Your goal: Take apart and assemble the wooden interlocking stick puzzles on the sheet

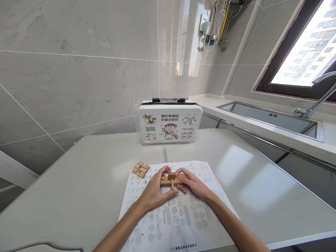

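Note:
A small wooden interlocking puzzle (171, 176) is held between both hands, just over the printed sheet. It has a flat bar lying crosswise, a thin round rod through it and a darker square block on top. My left hand (156, 190) curves around its left side, with the index finger near the rod's far end and the thumb near its close end. My right hand (193, 182) pinches the right end of the flat bar, thumb and fingers closed. To the left, a square wooden puzzle (141, 169) of several blocks with a gap in its middle rests partly on the sheet.
Printed diagrams cover the paper sheet (181, 218) on the pale table (86, 189). Beyond it stands a white cartoon-printed case (170, 124) with a black handle, against the tiled wall. A counter with a sink (273, 117) and faucet (315, 101) is at the right.

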Motion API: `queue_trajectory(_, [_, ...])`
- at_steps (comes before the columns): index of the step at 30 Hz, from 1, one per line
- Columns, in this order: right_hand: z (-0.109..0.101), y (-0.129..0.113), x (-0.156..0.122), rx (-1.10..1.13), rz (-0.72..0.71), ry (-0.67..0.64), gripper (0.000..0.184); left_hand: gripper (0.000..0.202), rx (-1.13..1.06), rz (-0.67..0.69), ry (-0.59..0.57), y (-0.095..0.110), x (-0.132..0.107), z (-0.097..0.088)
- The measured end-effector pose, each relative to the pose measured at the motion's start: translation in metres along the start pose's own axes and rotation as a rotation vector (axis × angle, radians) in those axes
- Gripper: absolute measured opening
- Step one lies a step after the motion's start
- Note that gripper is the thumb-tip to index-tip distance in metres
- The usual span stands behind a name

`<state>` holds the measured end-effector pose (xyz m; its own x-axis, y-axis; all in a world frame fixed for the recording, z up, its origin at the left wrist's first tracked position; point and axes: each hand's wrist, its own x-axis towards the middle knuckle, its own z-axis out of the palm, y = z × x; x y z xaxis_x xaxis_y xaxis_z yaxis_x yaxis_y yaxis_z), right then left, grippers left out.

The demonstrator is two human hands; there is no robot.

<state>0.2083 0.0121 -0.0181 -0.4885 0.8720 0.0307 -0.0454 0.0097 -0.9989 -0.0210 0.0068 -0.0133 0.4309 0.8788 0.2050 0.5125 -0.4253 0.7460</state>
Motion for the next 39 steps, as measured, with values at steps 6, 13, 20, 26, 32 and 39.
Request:
queue_trajectory(6, [0.002,0.0,0.0,-0.062,-0.012,0.004,0.04,0.093,0.019,0.013,0.023,0.002,0.001,0.0])
queue_trajectory(13, [0.0,0.006,0.002,-0.033,-0.026,-0.045,0.041,0.089,0.027,0.067,0.061,0.004,0.003,0.002])
queue_trajectory(20, [-0.002,0.015,0.004,0.003,-0.058,-0.073,0.042,0.098,-0.058,0.079,0.061,0.005,0.004,0.001])
queue_trajectory(26, [-0.001,0.009,0.002,0.05,-0.043,-0.074,0.047,0.098,-0.074,0.111,0.072,0.01,0.004,-0.002])
queue_trajectory(32, [0.001,0.011,0.004,0.089,-0.07,-0.074,0.043,0.093,-0.061,0.084,0.118,0.016,0.003,-0.004])
queue_trajectory(39, [-0.001,0.006,0.0,-0.114,-0.137,0.069,0.04,0.092,-0.057,0.084,0.172,0.02,0.0,-0.001])
